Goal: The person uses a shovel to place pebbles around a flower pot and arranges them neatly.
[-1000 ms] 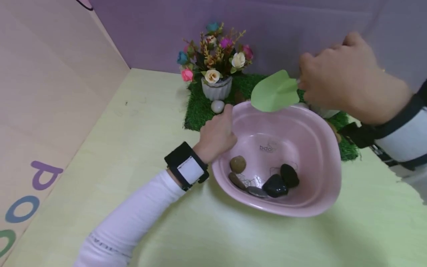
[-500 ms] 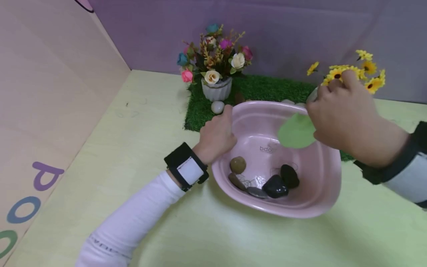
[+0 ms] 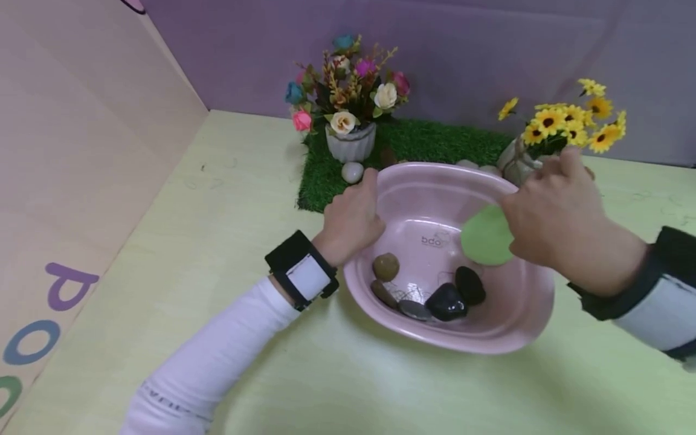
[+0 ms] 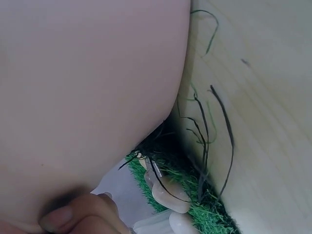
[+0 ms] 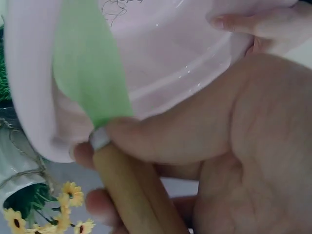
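My left hand (image 3: 352, 219) grips the left rim of a pink plastic basin (image 3: 516, 329), its fingertips curled against the basin's outer wall in the left wrist view. My right hand (image 3: 562, 223) holds a small trowel, its light green blade (image 3: 487, 237) hanging inside the basin near the right wall. In the right wrist view, thumb and fingers wrap the trowel's wooden handle (image 5: 127, 195), close to the metal collar. Several stones lie along the basin's near side: a round brown one (image 3: 386, 267), flat ones, and two shiny black ones (image 3: 446, 302), (image 3: 470, 286) to the right.
Behind the basin lies artificial grass (image 3: 435, 140) with a pot of mixed flowers (image 3: 350, 144) and a white pebble (image 3: 352, 173). A jar of yellow flowers (image 3: 516, 162) leans at the right. A purple wall (image 3: 462, 60) stands behind the pale table (image 3: 348, 386).
My right hand has come down toward me with the trowel, from above the far rim to inside the basin, uncovering the yellow flowers. My left hand stays on the rim.
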A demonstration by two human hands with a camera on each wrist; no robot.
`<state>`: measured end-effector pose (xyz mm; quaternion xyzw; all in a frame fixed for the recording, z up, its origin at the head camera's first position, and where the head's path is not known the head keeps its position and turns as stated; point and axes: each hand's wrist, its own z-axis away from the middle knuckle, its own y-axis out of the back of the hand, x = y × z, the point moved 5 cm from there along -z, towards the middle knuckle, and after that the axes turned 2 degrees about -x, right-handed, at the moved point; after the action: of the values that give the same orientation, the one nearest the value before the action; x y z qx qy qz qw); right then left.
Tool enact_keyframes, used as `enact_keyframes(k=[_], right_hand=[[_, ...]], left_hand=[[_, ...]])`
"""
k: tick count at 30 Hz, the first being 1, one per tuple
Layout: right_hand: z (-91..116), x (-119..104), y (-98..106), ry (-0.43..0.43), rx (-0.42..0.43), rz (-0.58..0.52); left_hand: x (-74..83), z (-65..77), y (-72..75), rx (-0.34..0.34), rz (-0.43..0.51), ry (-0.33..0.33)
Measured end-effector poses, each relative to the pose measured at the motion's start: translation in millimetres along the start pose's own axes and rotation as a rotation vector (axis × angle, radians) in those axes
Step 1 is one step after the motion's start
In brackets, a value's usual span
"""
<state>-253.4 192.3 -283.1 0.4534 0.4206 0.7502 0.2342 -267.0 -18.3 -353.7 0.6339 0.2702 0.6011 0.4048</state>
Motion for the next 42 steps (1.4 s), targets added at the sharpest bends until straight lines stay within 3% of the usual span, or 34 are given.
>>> enact_keyframes(k=[8, 16, 25, 28, 32, 37, 42], right_hand=[[-3, 10, -8, 0.064, 0.002, -0.085], [-6, 11, -10, 0.067, -0.066, -0.093], [18, -13, -7, 0.003, -0.108, -0.024], [18, -11, -8, 0.007, -0.163, -0.022], [12, 8, -16, 0.003, -0.261, -0.090], [12, 19, -19, -0.021, -0.229, -0.128], [20, -2, -10, -0.020, -0.141, -0.018]], left_hand=[[1.4, -0.1, 0.8, -0.007, -0.023, 0.015], [2.4, -0.7, 0.4, -0.005, -0.006, 0.012], [3.7, -0.1, 0.4, -0.007, -0.014, 0.016], [3.6, 0.0, 0.0, -0.010, -0.009, 0.023], [4.1, 0.0, -1.1, -0.021, -0.009, 0.028], [5.0, 0.4, 0.2, -0.018, -0.019, 0.029], [6.0, 0.7, 1.3, -0.020, -0.021, 0.026]])
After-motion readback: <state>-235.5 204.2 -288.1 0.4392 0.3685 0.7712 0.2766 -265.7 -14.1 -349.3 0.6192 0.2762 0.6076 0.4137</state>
